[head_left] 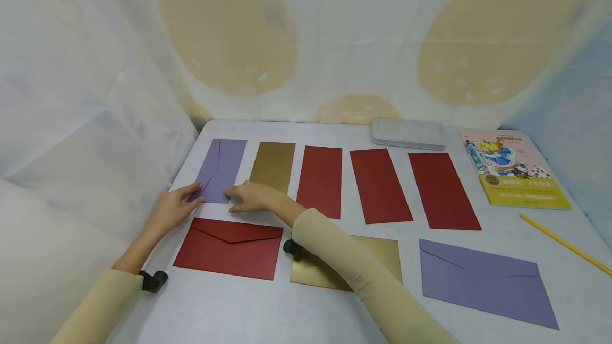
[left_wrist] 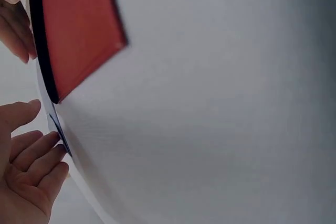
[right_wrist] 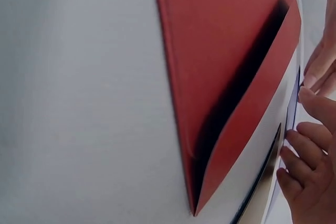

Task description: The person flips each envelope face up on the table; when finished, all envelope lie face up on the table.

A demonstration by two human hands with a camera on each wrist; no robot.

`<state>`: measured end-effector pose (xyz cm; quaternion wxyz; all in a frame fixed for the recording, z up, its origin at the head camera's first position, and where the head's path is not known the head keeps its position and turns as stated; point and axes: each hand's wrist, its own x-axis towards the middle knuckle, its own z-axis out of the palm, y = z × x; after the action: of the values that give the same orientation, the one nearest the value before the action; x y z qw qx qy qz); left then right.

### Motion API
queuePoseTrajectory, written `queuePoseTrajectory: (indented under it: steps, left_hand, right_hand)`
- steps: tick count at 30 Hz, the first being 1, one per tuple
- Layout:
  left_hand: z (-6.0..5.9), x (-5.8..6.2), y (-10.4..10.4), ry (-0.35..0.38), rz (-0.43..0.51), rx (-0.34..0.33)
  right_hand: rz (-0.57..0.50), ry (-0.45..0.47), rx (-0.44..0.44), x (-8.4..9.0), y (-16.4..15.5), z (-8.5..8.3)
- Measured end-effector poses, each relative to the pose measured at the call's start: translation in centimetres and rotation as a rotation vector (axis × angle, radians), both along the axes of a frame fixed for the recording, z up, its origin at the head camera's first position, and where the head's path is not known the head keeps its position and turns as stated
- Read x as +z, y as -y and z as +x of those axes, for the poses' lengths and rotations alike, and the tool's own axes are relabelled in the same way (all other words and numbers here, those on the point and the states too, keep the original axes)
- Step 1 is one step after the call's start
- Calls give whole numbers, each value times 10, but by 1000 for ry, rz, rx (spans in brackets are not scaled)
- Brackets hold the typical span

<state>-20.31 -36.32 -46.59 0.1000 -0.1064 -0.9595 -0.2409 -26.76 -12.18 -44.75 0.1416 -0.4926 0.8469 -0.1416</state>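
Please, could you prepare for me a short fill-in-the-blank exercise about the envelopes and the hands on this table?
1. The left hand and the right hand are at the near end of the ____ envelope in the back row.
2. The back row has ____ red envelopes.
3. The right sleeve passes over the ____ envelope in the front row.
4. The pencil near the book is ____ in colour.

Missing words: purple; three; gold; yellow.
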Motion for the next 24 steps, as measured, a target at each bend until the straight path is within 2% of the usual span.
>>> queuePoseTrajectory:
  steps: [15,24]
  left_hand:
    - [-1,1,1,-8,-18,-14]
    - [-2,3,-1,5,-21,-9]
  right_hand:
    - [14,5,30,0,1,2]
    - [9,25,12,3,0,3]
